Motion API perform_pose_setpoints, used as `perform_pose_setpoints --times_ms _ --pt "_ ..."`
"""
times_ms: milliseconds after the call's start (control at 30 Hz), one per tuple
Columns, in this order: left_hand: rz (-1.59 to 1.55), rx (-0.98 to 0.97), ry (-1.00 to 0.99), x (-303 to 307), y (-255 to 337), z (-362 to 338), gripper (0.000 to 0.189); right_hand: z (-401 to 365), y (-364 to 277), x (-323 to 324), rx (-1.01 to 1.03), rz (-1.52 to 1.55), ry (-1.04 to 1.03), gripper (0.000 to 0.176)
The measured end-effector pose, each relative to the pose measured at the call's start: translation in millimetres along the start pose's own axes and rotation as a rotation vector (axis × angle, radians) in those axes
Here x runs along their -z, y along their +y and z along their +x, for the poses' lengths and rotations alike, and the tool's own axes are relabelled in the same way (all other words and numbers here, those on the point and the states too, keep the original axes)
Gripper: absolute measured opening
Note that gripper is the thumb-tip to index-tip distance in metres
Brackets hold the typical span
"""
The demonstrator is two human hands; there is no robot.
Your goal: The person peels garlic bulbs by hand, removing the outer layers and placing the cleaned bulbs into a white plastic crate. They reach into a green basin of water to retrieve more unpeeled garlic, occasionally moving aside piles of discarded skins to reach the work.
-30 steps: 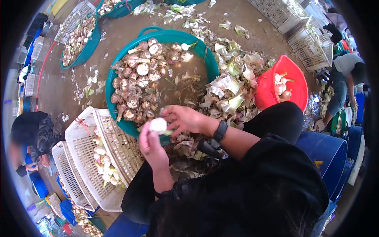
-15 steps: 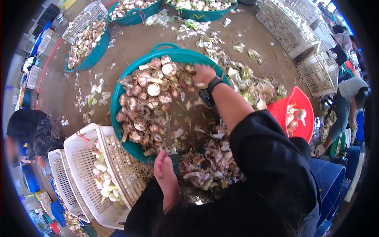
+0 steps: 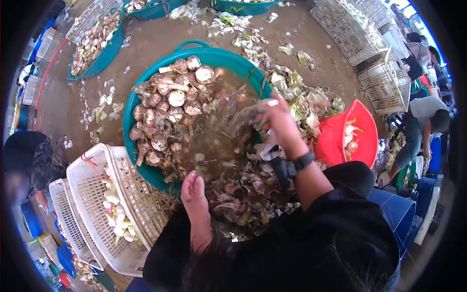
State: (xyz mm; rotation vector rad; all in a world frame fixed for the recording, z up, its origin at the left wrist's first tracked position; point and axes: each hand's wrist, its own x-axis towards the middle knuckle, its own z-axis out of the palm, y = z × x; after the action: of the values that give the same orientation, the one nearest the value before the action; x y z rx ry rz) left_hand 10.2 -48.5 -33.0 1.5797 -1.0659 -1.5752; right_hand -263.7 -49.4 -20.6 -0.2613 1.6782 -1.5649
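Garlic bulbs [image 3: 151,117] lay heaped left of the frame's centre, along the left side of a green tub [image 3: 214,55] whose right half showed murky brown water. Handling them well seemed to call for one bulb at a time, gripped firmly round its body, since muddy skins might slip, and for keeping loose peelings [image 3: 253,197] at the lower centre apart from the heap. The right hand [image 3: 282,121], right of centre near the tub's right rim, was blurred, its fingers curled and its forearm reaching up from the lower right; whether it grasped anything, I could not tell. The left hand [image 3: 195,191], below centre by the tub's near rim, pointed upward, loosely relaxed, thumb beside the fingers, with nothing visibly grasped.
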Motion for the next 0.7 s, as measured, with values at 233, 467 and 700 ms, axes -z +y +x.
perform_pose_setpoints --times_ms 233,467,700 --pt "-0.051 0.015 0.007 2.2 -2.0 -8.2 0.031 -12.9 -17.3 89.4 0.155 1.003 0.61 0.023" --pt "-0.077 -0.057 -0.014 3.0 -1.8 -2.7 0.029 46.3 61.6 -63.8 0.0 -1.719 -0.485 0.043" --pt "-0.066 -0.057 -0.007 2.4 -18.7 1.5 0.04 34.7 119.2 -54.0 -0.298 -0.994 -0.535 0.021"
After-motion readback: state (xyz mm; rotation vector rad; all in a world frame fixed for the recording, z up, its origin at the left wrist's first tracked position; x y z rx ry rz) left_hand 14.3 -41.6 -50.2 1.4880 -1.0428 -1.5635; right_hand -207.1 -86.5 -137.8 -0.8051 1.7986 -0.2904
